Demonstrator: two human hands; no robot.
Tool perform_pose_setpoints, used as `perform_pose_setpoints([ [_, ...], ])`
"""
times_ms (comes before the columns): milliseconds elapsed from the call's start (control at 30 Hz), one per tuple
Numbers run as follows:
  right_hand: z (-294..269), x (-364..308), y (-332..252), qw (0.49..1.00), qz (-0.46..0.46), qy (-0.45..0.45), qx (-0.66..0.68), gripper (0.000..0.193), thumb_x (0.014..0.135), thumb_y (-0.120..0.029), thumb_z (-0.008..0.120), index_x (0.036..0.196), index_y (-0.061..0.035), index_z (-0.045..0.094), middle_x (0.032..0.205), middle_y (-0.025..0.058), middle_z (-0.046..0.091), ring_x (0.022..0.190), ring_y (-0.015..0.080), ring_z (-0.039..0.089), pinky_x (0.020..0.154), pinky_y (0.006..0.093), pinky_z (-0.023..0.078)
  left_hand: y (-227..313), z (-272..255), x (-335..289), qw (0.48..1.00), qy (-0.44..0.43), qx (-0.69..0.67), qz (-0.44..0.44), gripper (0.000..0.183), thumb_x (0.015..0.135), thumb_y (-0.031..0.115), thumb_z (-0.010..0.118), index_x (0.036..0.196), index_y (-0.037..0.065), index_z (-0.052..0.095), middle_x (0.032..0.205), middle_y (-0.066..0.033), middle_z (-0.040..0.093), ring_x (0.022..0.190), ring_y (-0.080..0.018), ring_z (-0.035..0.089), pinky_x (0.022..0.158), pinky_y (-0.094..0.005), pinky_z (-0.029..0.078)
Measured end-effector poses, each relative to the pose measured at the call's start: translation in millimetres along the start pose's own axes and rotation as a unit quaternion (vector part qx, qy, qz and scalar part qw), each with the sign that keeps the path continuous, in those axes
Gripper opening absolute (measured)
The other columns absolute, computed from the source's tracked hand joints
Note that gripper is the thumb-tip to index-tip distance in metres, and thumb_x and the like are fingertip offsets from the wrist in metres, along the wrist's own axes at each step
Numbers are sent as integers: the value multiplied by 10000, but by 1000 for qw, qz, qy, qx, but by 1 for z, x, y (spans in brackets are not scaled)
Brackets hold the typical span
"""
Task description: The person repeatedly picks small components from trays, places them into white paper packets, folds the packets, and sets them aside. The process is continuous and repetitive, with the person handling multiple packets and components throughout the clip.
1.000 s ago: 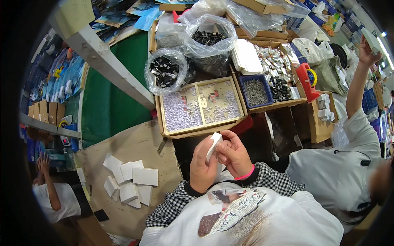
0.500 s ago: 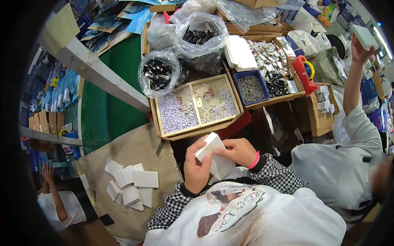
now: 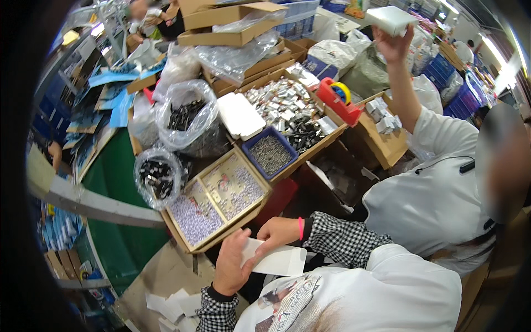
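Between my two hands is a small white cardboard box point(image 3: 281, 262), tilted, with a long pale face toward me. My left hand point(image 3: 231, 264) grips its left end, the fingers partly behind it. From above, my right hand point(image 3: 278, 232) closes on the upper edge, thumb against the white card. A pink band circles my right wrist. Below my left hand, several white boxes point(image 3: 176, 305) lie in a loose pile on a brown cardboard sheet point(image 3: 145, 275). Just beyond my hands stands a two-part wooden tray point(image 3: 220, 220) of small pale beads or parts.
Past the tray are a blue bin point(image 3: 275, 172) of small metal parts, plastic bags point(image 3: 185, 124) of black pieces and a carton of silver-white pieces point(image 3: 285, 99). A red tape dispenser point(image 3: 338, 105) stands beside it. At right, a person point(image 3: 426, 182) raises a white box point(image 3: 391, 21).
My view has swung right, so the tray and pile appear further left. The box in my hands has turned from steeply tilted to nearly level. The neighbouring person still holds a box up.
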State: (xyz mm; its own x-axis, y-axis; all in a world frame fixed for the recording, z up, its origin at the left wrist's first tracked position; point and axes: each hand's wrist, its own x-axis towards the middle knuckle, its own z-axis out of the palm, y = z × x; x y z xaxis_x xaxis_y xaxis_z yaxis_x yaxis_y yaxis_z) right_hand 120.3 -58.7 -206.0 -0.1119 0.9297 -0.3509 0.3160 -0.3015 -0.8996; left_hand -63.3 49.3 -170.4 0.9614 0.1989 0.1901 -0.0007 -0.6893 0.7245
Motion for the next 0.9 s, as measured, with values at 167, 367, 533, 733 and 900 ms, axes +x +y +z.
perform_pose_setpoints([
  [167, -7, 13, 8, 995, -33, -8, -96, 369, 750, -382, 658, 880, -37, 651, 749, 166, 648, 662, 300, 630, 584, 347, 484, 18, -5, 22, 979, -145, 126, 66, 918, 584, 517, 731, 1276, 31, 374, 1307, -167, 402, 1123, -375, 418, 936, -500, 333],
  [367, -36, 7, 31, 989, -78, -124, 1, 328, 841, -322, 583, 939, -13, 634, 785, 82, 651, 676, 191, 615, 610, 315, 470, 10, 23, 22, 976, -78, 183, 90, 896, 565, 519, 753, 1207, -20, 435, 1218, -201, 471, 1005, -352, 479, 883, -438, 378],
  [533, -141, -11, 90, 903, 13, 430, 14, 275, 853, -281, 564, 896, -20, 640, 811, 97, 646, 737, 181, 628, 670, 306, 491, -17, 26, 5, 993, 4, 66, -93, 923, 588, 524, 738, 1239, -48, 419, 1138, -200, 511, 1005, -361, 479, 878, -415, 390],
  [733, -254, -27, 177, 725, 271, 584, -246, 221, 823, -162, 532, 1003, -160, 661, 1006, 124, 598, 949, 294, 591, 836, 370, 458, -22, 45, -6, 964, 30, -132, -227, 909, 644, 468, 743, 1297, -41, 367, 1208, -219, 466, 1102, -339, 471, 935, -374, 384],
  [900, -285, -28, 193, 763, 331, 417, -367, 252, 879, -236, 447, 1017, -258, 657, 1153, 122, 536, 982, 294, 588, 851, 390, 468, -20, 51, 1, 970, -14, -125, -207, 831, 681, 397, 742, 1300, -22, 379, 1218, -218, 470, 1125, -334, 459, 968, -359, 358],
])
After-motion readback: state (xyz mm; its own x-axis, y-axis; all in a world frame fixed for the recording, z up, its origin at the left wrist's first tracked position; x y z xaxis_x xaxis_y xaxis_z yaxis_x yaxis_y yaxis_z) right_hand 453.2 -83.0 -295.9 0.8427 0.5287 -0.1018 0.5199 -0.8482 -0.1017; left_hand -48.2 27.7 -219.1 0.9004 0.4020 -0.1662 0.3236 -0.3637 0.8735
